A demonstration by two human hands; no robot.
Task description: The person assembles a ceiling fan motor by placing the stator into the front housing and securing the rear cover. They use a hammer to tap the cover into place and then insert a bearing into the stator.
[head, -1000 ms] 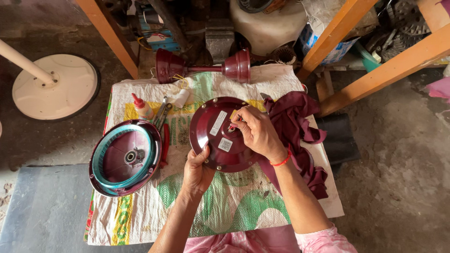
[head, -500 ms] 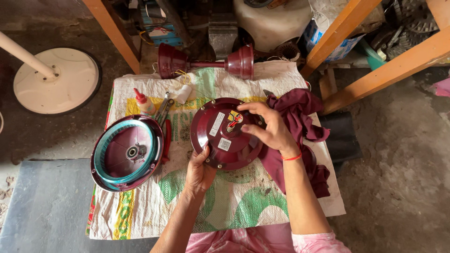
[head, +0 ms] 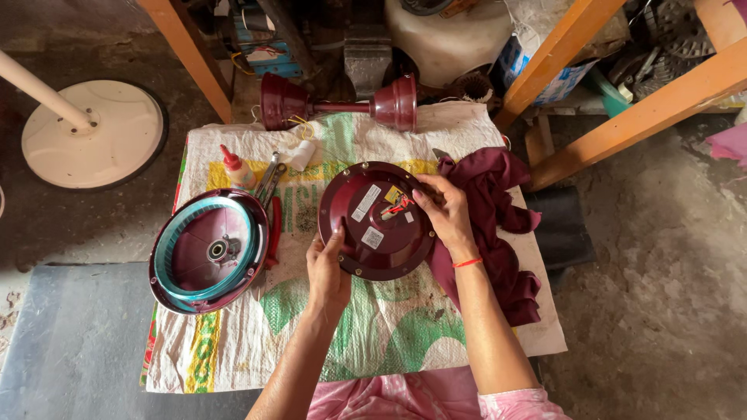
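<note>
A round maroon motor cover [head: 375,222] with white stickers lies on a woven sack cloth [head: 350,327]. My left hand [head: 327,268] grips its lower left rim. My right hand [head: 445,210] rests on its right side, fingertips at the red wires near its centre. A second round housing [head: 208,250], maroon with a teal inner ring and a bearing in the middle, lies open to the left, apart from both hands.
A maroon cloth [head: 498,225] is bunched at the right. A maroon downrod with two end cups [head: 334,105] lies at the back. A small glue bottle [head: 237,169], pliers [head: 268,180] and a white capacitor [head: 299,154] sit near the housing. Orange wooden legs [head: 622,117] flank the table; a cream pedestal base [head: 93,132] stands left.
My right hand has shifted from the cover's centre toward its right edge, baring the wires and stickers. The left hand keeps its grip on the rim.
</note>
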